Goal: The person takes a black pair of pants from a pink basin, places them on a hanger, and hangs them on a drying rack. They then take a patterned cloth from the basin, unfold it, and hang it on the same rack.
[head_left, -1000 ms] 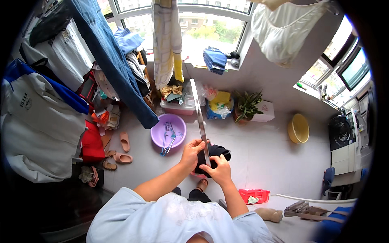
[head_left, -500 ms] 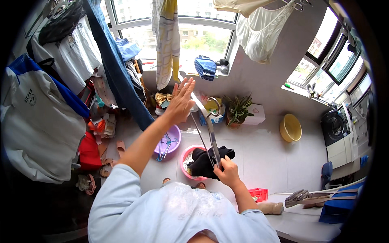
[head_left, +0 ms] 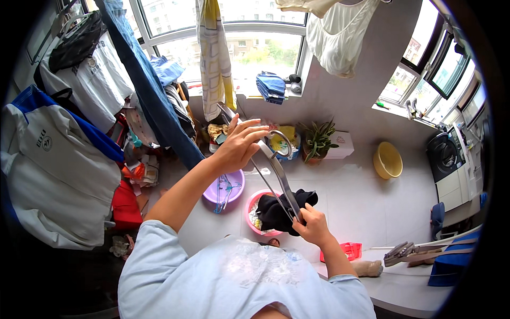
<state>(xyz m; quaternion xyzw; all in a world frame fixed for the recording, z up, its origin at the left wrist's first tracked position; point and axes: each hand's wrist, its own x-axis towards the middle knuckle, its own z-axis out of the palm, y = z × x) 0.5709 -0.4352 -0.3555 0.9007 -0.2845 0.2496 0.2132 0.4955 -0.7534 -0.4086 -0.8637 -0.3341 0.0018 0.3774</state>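
Our right hand (head_left: 312, 226) pinches the near end of the grey hanger (head_left: 281, 175), maybe to keep it steady. Our left hand (head_left: 239, 144) stretches its fingers at the far part; we cannot tell if it grips. Black cloth (head_left: 279, 213) partly hides the pink tub (head_left: 248, 215).

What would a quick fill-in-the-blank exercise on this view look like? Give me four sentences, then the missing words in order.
1. The ____ hand grips the lower end of the large hanger.
2. The pink basin is partly hidden by a ____ garment.
3. Several thin clothes ____ lie in the purple basin.
4. Right beside the potted plant is a white ____.

Missing words: right; black; hangers; box.
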